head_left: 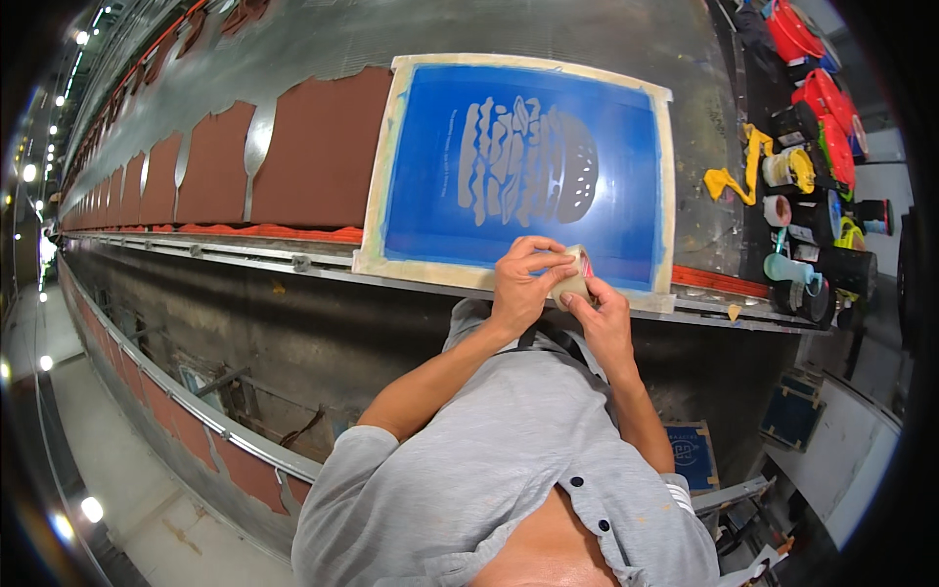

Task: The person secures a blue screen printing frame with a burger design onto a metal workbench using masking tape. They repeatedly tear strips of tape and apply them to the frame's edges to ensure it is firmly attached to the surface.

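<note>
Both of my hands are closed round a roll of clear-tan packing tape, held over the near edge of a printing screen. My left hand grips the roll from its left side, with the fingers over its top. On the other side, my right hand pinches it between thumb and fingers. The screen lies flat on the long table, a blue mesh with a burger design and cream tape round its frame. Whether a tape end is lifted cannot be seen.
Brown fabric panels lie in a row along the table to the left. Paint tubs, red containers and a yellow cloth crowd the right end. A metal rail edges the table. Another blue screen stands below, right.
</note>
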`<state>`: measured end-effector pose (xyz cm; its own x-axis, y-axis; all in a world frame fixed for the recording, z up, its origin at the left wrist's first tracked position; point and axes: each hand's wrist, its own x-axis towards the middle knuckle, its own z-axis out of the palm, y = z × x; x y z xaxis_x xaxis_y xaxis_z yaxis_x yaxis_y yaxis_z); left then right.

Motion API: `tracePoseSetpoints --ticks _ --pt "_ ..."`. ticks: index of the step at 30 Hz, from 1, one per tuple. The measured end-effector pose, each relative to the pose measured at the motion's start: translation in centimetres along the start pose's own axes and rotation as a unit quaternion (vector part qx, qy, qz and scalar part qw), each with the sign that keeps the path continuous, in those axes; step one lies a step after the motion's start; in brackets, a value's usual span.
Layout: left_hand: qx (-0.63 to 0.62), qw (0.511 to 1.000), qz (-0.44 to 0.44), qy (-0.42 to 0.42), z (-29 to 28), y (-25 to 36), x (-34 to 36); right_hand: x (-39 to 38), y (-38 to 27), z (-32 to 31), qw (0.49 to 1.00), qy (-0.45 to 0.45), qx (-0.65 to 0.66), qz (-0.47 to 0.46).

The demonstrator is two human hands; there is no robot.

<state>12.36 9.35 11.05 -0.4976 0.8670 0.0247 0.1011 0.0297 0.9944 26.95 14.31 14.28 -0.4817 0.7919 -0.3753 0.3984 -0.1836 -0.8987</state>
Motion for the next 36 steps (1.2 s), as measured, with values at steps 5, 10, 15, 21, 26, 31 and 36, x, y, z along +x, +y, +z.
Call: tracePoseSetpoints --ticks 5,10,15,21,26,31,36 --pt "0.081 0.99 -0.078 0.089 -2.8 -1.1 -1.3 1.5 -0.8 0.2 0.983 -0.131 -0.126 -0.011" --pt "0.0 0.936 -0.205 0.285 -14.0 -5.4 1.6 4.6 -1.1 -8.4 0.936 -0.296 -0.188 -0.004" --pt "0.024 0.895 -0.243 0.372 -26.2 -10.7 -1.1 6.8 3.7 -23.2 0.894 -0.139 -0.425 0.022" --pt "0.003 0.917 -0.265 0.299 -26.9 -10.8 -2.8 5.3 4.8 -24.7 0.892 -0.075 -0.445 0.011" --pt "0.045 0.921 -0.285 0.263 -26.7 -9.5 -1.7 5.1 8.8 -26.7 0.897 -0.106 -0.428 -0.012" --pt "0.039 0.929 -0.271 0.249 -29.8 -12.2 -3.4 6.0 7.0 -24.8 0.884 -0.071 -0.462 -0.02" --pt "0.047 0.912 -0.304 0.271 -29.2 -11.7 -2.5 4.6 5.3 -23.6 0.881 -0.013 -0.474 0.017"
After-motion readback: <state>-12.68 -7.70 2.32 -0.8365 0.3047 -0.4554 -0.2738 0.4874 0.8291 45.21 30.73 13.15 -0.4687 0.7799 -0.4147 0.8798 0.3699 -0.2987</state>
